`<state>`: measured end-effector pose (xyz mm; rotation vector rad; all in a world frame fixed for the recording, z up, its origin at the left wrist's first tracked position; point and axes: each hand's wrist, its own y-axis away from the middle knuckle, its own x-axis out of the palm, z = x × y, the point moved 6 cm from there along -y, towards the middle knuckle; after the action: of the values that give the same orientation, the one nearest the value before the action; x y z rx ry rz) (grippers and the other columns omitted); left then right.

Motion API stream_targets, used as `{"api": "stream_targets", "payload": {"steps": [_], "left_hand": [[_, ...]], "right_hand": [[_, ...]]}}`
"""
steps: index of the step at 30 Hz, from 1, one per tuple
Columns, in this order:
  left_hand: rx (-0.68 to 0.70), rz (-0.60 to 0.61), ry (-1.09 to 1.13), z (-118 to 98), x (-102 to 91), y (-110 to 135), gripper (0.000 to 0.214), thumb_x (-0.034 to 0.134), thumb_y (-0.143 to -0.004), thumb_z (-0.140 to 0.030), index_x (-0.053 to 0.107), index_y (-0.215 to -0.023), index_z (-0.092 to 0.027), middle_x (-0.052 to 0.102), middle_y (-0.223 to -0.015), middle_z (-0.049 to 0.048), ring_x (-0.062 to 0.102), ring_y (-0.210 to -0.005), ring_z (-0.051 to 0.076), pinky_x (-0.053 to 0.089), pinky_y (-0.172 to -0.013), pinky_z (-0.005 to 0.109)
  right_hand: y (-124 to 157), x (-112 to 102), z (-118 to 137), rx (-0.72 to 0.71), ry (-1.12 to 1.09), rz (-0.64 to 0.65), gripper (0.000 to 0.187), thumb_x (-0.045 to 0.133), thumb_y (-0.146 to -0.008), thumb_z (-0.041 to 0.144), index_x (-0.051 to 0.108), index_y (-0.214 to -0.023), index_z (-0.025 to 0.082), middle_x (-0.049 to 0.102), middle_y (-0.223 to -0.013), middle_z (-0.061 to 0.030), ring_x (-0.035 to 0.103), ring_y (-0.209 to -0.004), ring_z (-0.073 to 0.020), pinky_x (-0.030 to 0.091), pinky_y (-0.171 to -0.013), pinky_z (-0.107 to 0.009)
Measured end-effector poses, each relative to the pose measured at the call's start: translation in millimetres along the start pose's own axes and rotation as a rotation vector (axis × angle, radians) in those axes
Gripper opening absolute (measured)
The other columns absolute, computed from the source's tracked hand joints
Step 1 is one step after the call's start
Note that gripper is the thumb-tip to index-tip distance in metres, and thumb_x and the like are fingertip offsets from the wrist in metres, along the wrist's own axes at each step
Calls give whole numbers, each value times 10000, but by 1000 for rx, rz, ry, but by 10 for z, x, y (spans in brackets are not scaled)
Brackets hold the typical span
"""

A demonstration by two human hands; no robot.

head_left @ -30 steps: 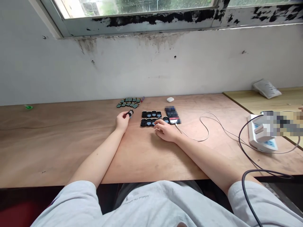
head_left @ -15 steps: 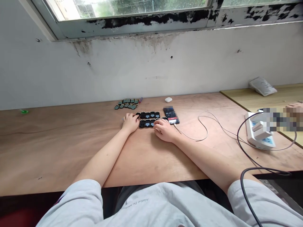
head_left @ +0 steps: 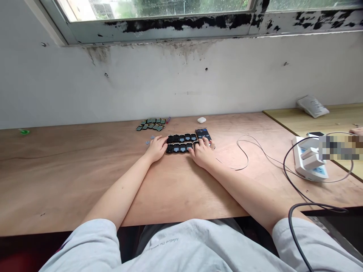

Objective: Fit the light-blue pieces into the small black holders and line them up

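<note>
Black cases point(head_left: 182, 147): ranged in two rows
Left hand point(head_left: 156, 148): set at left end, grip indiscernible
Right hand point(head_left: 203, 153): fingers spread at right end

Likely small assembly workshop: long brown wooden workbench point(head_left: 181, 189) under the fingers, two rows of small black plastic housings point(head_left: 182, 145) between left fingers point(head_left: 162, 139) and right fingers point(head_left: 202, 143), flat green squarish pieces point(head_left: 152, 126) beyond left fingers, stained white wall point(head_left: 141, 83) behind.
</note>
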<state>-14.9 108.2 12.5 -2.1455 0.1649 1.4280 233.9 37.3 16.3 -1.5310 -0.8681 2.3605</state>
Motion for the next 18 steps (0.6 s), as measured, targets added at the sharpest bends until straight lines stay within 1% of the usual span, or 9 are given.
{"api": "stream_targets", "payload": {"steps": [3, 5, 6, 8, 10, 12, 14, 16, 18], "left_hand": [[31, -136, -25, -127, -131, 123, 466, 424, -1003, -322, 596, -1407, -166, 630, -1403, 160, 521, -1342, 336, 395, -1135, 512], [106, -176, -43, -301, -177, 262, 416, 447, -988, -290, 636, -1337, -164, 665, -1295, 171, 580, -1243, 326, 436, -1079, 489], [189, -142, -46, -426, -160, 340, 390, 464, -979, -282, 656, -1300, -174, 678, -1246, 166, 603, -1192, 318, 457, -1042, 476], [384, -13, -35, -706, -80, 503, 338, 481, -972, -282, 692, -1224, -204, 703, -1139, 140, 640, -1068, 286, 500, -946, 434], [471, 32, -35, -918, -44, 617, 295, 475, -986, -307, 712, -1137, -214, 702, -1076, 126, 649, -967, 258, 515, -872, 402], [510, 67, -48, -1072, -23, 663, 280, 498, -990, -360, 706, -1090, -202, 696, -1055, 127, 645, -936, 255, 516, -832, 393], [533, 116, -52, -1167, -9, 662, 289, 539, -979, -427, 698, -1053, -198, 692, -1080, 132, 642, -948, 262, 513, -828, 393], [540, 150, -43, -1207, -12, 645, 326, 571, -966, -490, 690, -1065, -203, 688, -1138, 137, 643, -982, 271, 511, -848, 397], [534, 161, -25, -1209, -22, 633, 388, 595, -952, -548, 680, -1115, -207, 688, -1155, 138, 642, -998, 279, 511, -863, 404]], "right_hand": [[6, -51, 59, -40, -23, -21, 459, 499, -1031, 548, 758, -996, 171, 646, -1202, -227, 379, -1393, -431, 187, -1160, -736], [17, -113, 126, -78, -24, -38, 428, 523, -1028, 530, 771, -1017, 181, 667, -1168, -214, 389, -1387, -423, 208, -1160, -724], [25, -138, 165, -98, -21, -34, 412, 536, -1028, 515, 778, -1003, 184, 677, -1149, -210, 395, -1379, -422, 223, -1154, -718], [49, -159, 253, -157, -17, 10, 388, 553, -1030, 477, 786, -921, 188, 692, -1125, -203, 406, -1366, -416, 252, -1137, -703], [79, -143, 348, -243, -47, 80, 385, 553, -1039, 425, 777, -826, 195, 704, -1125, -179, 423, -1346, -399, 274, -1124, -686], [102, -112, 415, -321, -118, 147, 375, 543, -1047, 363, 764, -790, 201, 715, -1108, -142, 472, -1281, -360, 332, -1101, -643], [106, -79, 440, -373, -217, 207, 353, 527, -1053, 307, 751, -801, 202, 720, -1072, -110, 530, -1169, -304, 422, -1049, -564], [99, -53, 434, -406, -316, 270, 352, 501, -1061, 275, 732, -808, 196, 712, -1051, -97, 571, -1055, -254, 495, -976, -478], [88, -48, 413, -417, -377, 316, 366, 476, -1072, 282, 718, -814, 189, 691, -1038, -98, 598, -977, -225, 530, -920, -422]]}}
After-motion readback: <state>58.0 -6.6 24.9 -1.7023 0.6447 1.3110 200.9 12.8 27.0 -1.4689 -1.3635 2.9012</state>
